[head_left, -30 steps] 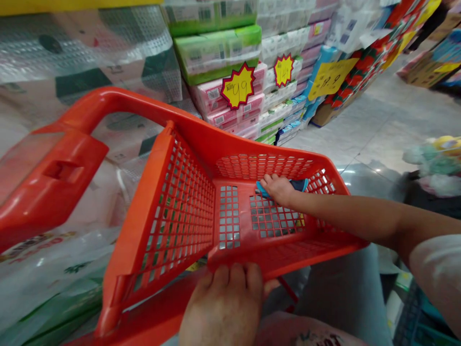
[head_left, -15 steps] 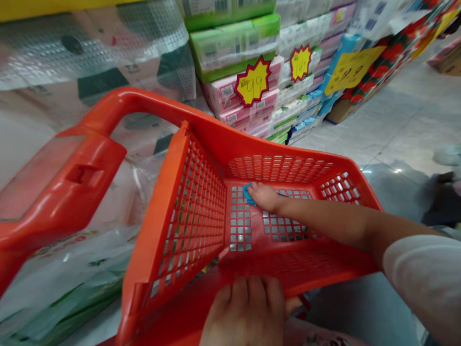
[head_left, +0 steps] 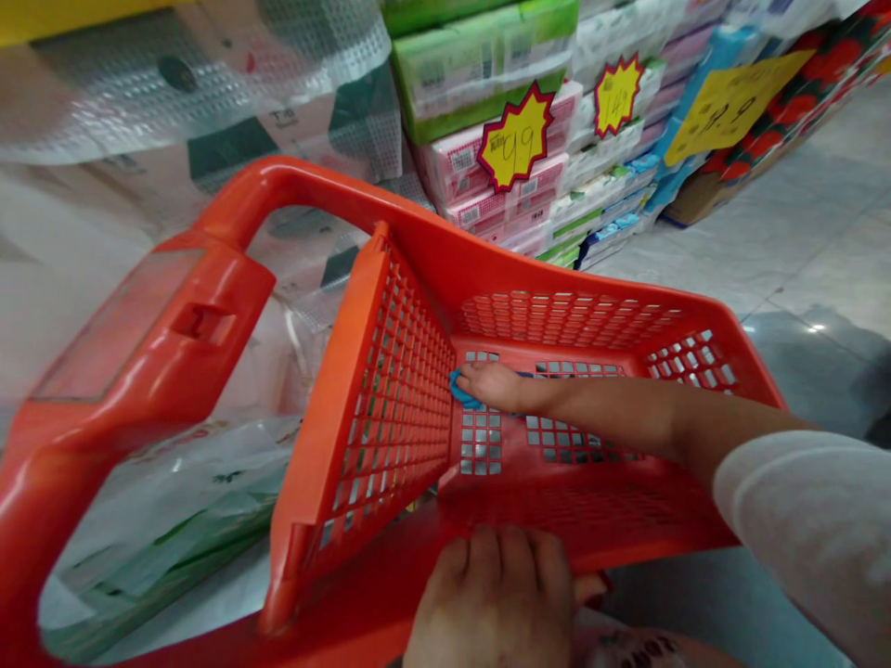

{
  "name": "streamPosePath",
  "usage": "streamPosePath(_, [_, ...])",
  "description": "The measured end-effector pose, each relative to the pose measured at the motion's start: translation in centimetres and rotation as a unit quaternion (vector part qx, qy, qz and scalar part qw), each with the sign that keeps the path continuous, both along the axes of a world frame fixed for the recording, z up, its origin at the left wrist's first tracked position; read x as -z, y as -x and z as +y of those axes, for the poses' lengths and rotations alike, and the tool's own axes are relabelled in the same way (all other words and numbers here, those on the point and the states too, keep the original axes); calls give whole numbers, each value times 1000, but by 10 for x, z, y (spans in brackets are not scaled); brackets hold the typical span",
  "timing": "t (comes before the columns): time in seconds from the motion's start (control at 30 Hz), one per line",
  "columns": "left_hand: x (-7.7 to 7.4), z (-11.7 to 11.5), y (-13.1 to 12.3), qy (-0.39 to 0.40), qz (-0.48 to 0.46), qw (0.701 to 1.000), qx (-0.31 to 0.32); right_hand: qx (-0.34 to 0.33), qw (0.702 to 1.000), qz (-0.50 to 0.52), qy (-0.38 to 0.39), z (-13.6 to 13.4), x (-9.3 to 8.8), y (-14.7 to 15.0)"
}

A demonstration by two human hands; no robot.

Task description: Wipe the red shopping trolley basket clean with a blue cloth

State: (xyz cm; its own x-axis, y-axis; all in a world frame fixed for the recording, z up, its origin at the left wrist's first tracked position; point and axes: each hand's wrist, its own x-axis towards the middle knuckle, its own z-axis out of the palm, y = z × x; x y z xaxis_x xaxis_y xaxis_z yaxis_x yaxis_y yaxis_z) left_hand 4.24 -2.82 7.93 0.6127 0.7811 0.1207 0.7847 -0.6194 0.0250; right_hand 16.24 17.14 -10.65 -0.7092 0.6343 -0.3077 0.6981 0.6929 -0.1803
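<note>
My right hand [head_left: 493, 385] reaches down into a red plastic shopping cart [head_left: 543, 272]. Its fingers are closed on a blue cloth [head_left: 465, 390], which lies against the cart's floor grid, close to the foot of the slatted panel [head_left: 410, 371]. Part of the cloth is hidden under the fingers. At the bottom of the view my left hand [head_left: 493, 594] is curled over the cart's near rim, with the knuckles up and the thumb out of sight.
The cart's handle [head_left: 229, 278] stands at the left. Behind the cart are stacked tissue packs [head_left: 487, 70] with yellow price signs [head_left: 516, 137]. Large wrapped packs [head_left: 229, 102] fill the upper left. Tiled floor [head_left: 828, 213] shows at the right.
My right hand has moved the blue cloth left, closer to the slatted panel. The view has shifted, so cart and shelves appear farther right. My left hand stays on the rim.
</note>
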Motion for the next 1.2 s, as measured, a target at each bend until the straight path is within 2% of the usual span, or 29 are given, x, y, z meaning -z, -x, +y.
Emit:
streamPosePath(0.07, [-1,2,-2,-1,-10,1000,-8,18,1000,-6,-15,-7,1,1])
streamPosePath(0.13, [-2,4,-3,-18,-22,999,-16,3,1000,-4,-11,-25,1,4])
streamPosePath(0.23, [0,5,-4,-38,-22,999,-16,-115,992,26,41,-56,2,1])
streamPosePath(0.3, [1,4,-5,-47,-18,999,-19,-155,986,40,52,-58,2,-11])
streamPosePath(0.33, [1,3,-5,-48,-14,999,-21,-141,989,36,41,-52,2,-19])
streamPosePath(0.43, [1,2,-5,-46,8,999,-19,-17,1000,-5,-26,-23,1,-46])
streamPosePath(0.5, [-1,1,-5,-31,24,999,-10,13,999,-20,-38,-21,0,-61])
streamPosePath(0.57, [-2,1,-5,-30,25,999,-10,-25,999,-15,-13,-38,0,-72])
streamPosePath(0.63, [-3,1,-6,-38,22,999,-13,-109,993,11,33,-63,1,-79])
streamPosePath(0.7, [-3,2,-7,-43,28,999,-13,-166,984,31,60,-76,2,-79])
streamPosePath(0.73, [-3,2,-8,-43,31,999,-11,-159,985,32,57,-76,2,-77])
streamPosePath(0.83, [-6,3,-10,-47,36,998,-4,-42,999,12,14,-64,5,-54])
streamPosePath(0.9, [-8,3,-10,-57,35,998,3,-8,1000,15,14,-64,5,-32])
streamPosePath(0.93, [-8,2,-10,-64,35,997,6,-32,998,29,36,-69,5,-21])
streamPosePath(1.0, [-6,-1,-11,-76,33,996,15,-126,984,78,98,-84,5,-9])
streamPosePath(1.07, [0,-6,-16,-90,19,996,-1,-208,959,117,154,-93,5,-11])
streamPosePath(1.13, [6,-12,-21,-103,-6,994,-47,-219,957,109,159,-90,4,-27])
streamPosePath(1.2, [10,-15,-23,-112,-28,989,-92,-168,975,74,126,-77,4,-47])
